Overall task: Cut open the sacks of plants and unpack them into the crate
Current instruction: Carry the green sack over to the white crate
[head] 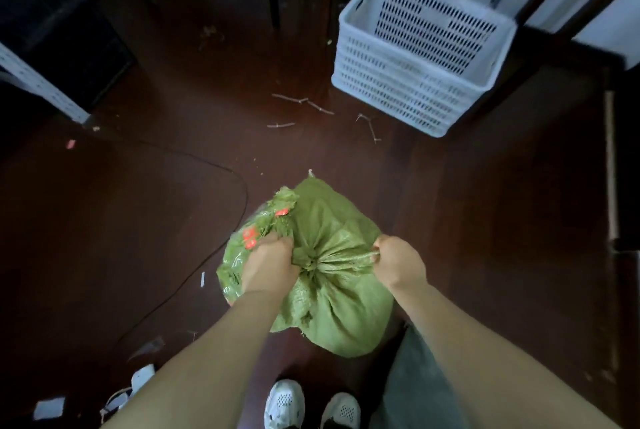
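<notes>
Shoes [284, 402] (2, white) stand at the bottom edge, and just beyond them a green sack [341, 300] sits on the dark floor [138, 221] between both forearms. Its gathered neck faces up toward the camera near the middle of the bundle. As far as the view from above lets me judge, its long axis runs away from the feet, leaning a little left. The left hand [268, 262] is curled tight into the fabric at the sack's left side. There the weave is already parted, and plants [239, 257] in clear wrap with red labels show through. The right hand [398, 264] pinches a twisted rope of neck fabric and draws it taut to the right. I take this as the opening step, 1 sack partly breached and nothing yet lifted out. No blade is in sight, so the gap would have to be widened by pulling. Next the left grip should move from cloth to the wrapped bundle, with the right holding the sack back as it slides free. The crate [415, 58] stands well apart, ahead and to the right. It is tilted toward the viewer, and nothing can be seen inside it.
</notes>
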Demonstrator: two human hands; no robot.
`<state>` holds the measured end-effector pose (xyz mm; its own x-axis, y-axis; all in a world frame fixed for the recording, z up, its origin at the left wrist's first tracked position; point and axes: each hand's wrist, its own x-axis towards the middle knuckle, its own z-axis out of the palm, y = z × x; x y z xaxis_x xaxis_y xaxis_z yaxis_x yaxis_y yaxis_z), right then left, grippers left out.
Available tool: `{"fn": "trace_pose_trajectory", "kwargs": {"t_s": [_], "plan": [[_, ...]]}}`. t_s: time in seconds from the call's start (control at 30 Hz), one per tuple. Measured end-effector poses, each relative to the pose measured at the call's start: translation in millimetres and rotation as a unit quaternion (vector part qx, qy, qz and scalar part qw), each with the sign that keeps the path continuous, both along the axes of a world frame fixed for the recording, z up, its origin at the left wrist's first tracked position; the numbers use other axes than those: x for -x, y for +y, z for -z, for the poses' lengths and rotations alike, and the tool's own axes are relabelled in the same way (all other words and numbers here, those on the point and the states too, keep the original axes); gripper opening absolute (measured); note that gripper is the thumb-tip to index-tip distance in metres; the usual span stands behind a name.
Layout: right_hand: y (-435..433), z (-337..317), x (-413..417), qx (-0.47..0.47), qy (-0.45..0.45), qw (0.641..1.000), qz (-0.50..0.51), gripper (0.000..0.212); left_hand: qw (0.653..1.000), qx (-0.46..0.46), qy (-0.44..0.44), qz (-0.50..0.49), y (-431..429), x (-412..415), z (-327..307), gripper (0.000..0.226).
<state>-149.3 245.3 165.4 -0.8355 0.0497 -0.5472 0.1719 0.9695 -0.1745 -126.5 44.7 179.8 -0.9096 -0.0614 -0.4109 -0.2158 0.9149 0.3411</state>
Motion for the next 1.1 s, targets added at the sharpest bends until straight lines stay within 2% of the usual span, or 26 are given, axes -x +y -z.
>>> {"fn": "trace_pose_trajectory", "kwargs": {"t_s": [0.2,0.4,0.63,0.87,1.1], "plan": [[29,-93,43,0.034,0.059,0.990,0.120,0.023,0.995,-0.028,0.088,0.029,27,68,-84,0.009],[69,-130,110,0.088,0.088,0.979,0.163,0.021,0.988,-0.025,0.144,0.054,68,140,-123,0.004],[117,-109,214,0.120,0.066,0.981,0.141,0.024,0.993,0.012,0.103,0.055,117,230,-118,0.006],[155,-79,315,0.108,0.039,0.989,0.097,0.028,0.998,-0.009,0.061,0.031,160,306,-86,0.004],[186,-43,412,0.087,-0.018,0.994,0.056,0.030,0.998,-0.019,0.007,0.065,198,387,-46,0.003]]}}
